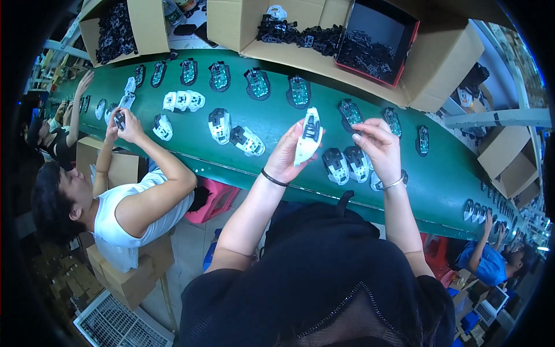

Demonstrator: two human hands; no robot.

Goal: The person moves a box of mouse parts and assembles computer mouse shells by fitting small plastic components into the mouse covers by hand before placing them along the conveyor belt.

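From here, the left hand (284,155) has its fingers curled round a white shell (307,144), raised over the worktop (445,185), its long axis running near to far. The shell lies left of the right hand (381,146), clear of it. That hand's thumb and fingertips sit nearly together by the near end of a green circuit board (349,110); whether they pinch anything small, I cannot tell.

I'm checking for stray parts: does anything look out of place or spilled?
One thing: a white piece sits by the heaped black parts in the cardboard box, odd because the other loose pieces there are black. The white shell in the left hand shows no plain damage; the green belt, no spill.
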